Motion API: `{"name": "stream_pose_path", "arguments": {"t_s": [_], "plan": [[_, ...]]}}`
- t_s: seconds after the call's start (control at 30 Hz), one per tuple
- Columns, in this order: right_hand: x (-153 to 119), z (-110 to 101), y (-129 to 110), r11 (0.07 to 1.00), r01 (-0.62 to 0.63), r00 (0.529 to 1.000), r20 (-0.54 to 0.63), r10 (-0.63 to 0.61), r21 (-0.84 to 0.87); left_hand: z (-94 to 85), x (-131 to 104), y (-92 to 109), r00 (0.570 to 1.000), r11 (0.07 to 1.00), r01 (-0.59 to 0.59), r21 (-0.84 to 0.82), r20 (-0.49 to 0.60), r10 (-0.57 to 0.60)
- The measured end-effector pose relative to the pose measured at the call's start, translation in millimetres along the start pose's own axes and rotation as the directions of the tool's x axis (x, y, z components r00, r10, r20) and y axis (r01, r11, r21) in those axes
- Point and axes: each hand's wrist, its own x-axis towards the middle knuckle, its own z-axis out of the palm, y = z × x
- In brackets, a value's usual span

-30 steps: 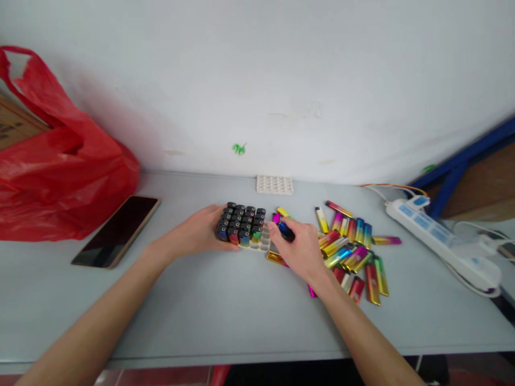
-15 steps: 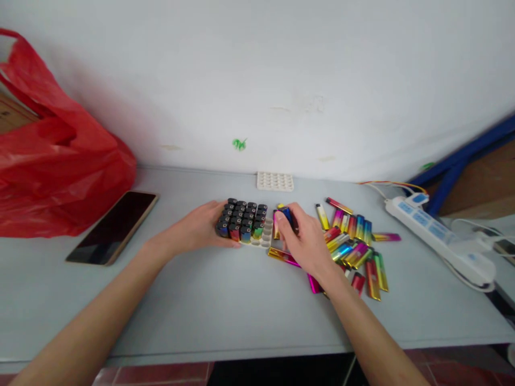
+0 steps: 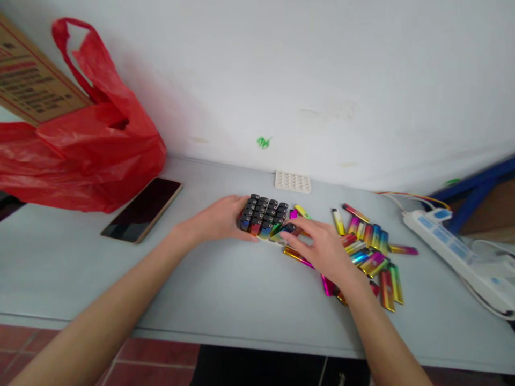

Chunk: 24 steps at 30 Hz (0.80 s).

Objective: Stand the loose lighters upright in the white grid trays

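Observation:
Rows of lighters [image 3: 263,210] with black tops stand upright in a white tray [image 3: 277,242]. Around the left side of this tray curls my left hand [image 3: 227,217], closed on it with the thumb at the front edge. My right hand [image 3: 317,244] pinches a single lighter [image 3: 289,228] by its black top, tilted over the tray's front right part. The fingers hide some of the tray's right side. Loose, shiny coloured lighters [image 3: 370,260] lie in a pile beside and beyond my right hand.
A second white tray with holes [image 3: 293,182] lies against the wall. At left are a phone [image 3: 142,210], a red plastic bag [image 3: 100,155] and a cardboard box [image 3: 36,75]. A white power strip [image 3: 454,257] with cables lies at right. The table's front edge [image 3: 241,348] runs below my arms.
My right hand has brought the lighter from beside the tray to its front right part. The whole view has shifted and tilted. My left hand still grips the tray.

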Motion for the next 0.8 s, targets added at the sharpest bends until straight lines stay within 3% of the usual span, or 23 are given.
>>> {"name": "stream_pose_path", "arguments": {"t_s": [0.23, 0.5, 0.67, 0.8], "plan": [[-1, 13, -1, 0.997, 0.065, 0.993, 0.103, -0.061, -0.032, 0.8, 1, 0, 1.000, 1.000, -0.028, 0.006, 0.002, 0.028], [4, 19, -2, 0.971, -0.049, 0.996, 0.065, 0.066, -0.234, 2.4, 1, -3, 1.000, 1.000, -0.010, -0.003, 0.015, 0.010], [5, 12, 1, 0.993, -0.057, 0.990, 0.119, 0.069, -0.099, 0.6, 1, -4, 0.998, 0.998, 0.058, -0.008, -0.017, -0.058], [6, -11, 18, 0.980, -0.166, 0.984, -0.078, 0.158, -0.113, -2.3, 3, -3, 0.998, 0.998, 0.057, -0.020, -0.018, -0.057]]}}
